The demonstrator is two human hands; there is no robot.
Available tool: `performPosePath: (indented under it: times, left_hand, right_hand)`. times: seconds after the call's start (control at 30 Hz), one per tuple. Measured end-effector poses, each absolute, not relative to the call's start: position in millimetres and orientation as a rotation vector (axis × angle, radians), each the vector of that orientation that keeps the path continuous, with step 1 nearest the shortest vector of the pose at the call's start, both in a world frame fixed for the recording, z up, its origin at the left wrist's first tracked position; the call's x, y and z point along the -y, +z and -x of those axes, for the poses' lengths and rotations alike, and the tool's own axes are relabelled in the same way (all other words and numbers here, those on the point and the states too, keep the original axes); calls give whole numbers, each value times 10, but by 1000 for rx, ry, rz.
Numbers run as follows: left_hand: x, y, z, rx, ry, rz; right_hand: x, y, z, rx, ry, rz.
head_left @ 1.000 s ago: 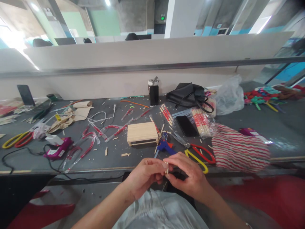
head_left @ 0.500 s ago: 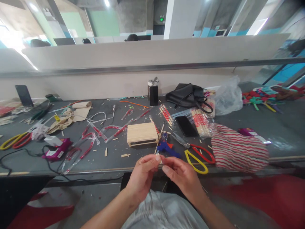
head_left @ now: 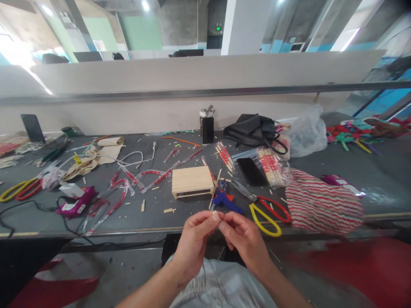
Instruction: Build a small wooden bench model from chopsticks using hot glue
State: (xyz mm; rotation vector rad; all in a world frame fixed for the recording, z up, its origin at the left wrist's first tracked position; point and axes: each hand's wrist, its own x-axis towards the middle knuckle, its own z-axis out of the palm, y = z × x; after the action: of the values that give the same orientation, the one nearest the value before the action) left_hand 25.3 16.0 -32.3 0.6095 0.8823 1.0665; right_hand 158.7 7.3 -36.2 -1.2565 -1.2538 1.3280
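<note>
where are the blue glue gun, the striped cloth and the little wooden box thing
blue glue gun [head_left: 226, 202]: head view, on its blue body
striped cloth [head_left: 323, 202]: head view, middle of the striped fabric
little wooden box thing [head_left: 192, 179]: head view, on its slatted top

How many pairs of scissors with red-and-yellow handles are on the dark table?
2 visible: right pair, beside the blue plastic glue gun; left pair, left of the purple box. Clutter may hide more.

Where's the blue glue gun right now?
In the head view, the blue glue gun lies right of the wooden box, left of the yellow-and-red scissors.
</note>
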Motion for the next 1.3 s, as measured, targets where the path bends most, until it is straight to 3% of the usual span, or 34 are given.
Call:
performPosePath:
  times: [0.37,0.5,0.7,1.0,1.3]
  left_hand:
    - [-274,-128,-19,-1044,949,-1764]
    - [-271,-124,21,-1060,938,-1818]
    - [-468,-31,166,-1207,1191,-1519]
    - [-343,169,29,-794,662,-2052]
    - [-345,46,-14,-871,470,-1912]
  right_hand:
    - [-30,-382,-1650,949,1701,1065]
    - [-31,-342,-1656,1066,1607,1201]
    - [-60,-288,-1777,1231,1558,1250]
    - [-133,-94,-1907,1721,1313,1317]
    - [-117,-39,-1971,2131,896,1341]
